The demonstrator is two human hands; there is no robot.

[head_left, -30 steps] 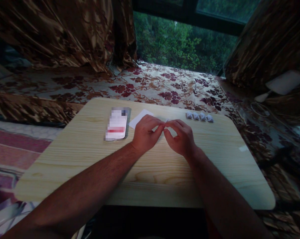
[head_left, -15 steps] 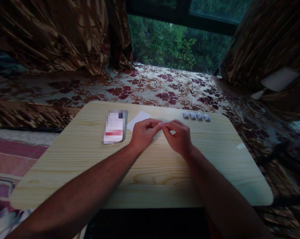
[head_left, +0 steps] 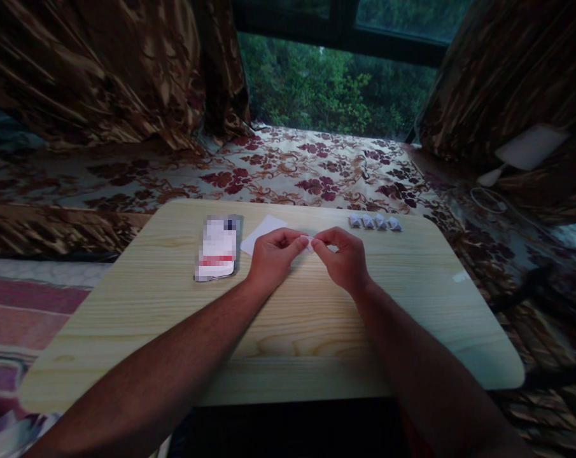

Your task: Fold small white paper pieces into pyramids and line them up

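Observation:
Both my hands meet above the middle of the wooden table (head_left: 288,331). A small piece of folded white paper (head_left: 309,238) is pinched between them, mostly covered by the fingers. My left hand (head_left: 274,254) grips its left end between thumb and fingers. On the other end, my right hand (head_left: 342,256) closes with thumb and forefinger. Just beyond my left hand lies a flat sheet of white paper (head_left: 261,232), partly hidden by that hand. Several small folded white paper pieces (head_left: 374,221) stand in a row near the table's far right edge.
A phone-like flat object (head_left: 217,248), its surface blurred out, lies left of my hands. Past the table is a ledge with flowered cloth (head_left: 311,162), under a window between brown curtains (head_left: 139,70). A white lamp (head_left: 531,146) stands at the right.
My fingertips have shifted slightly on the small paper, and a little more of it shows between them. The whole view has tilted a little; the other things lie as before.

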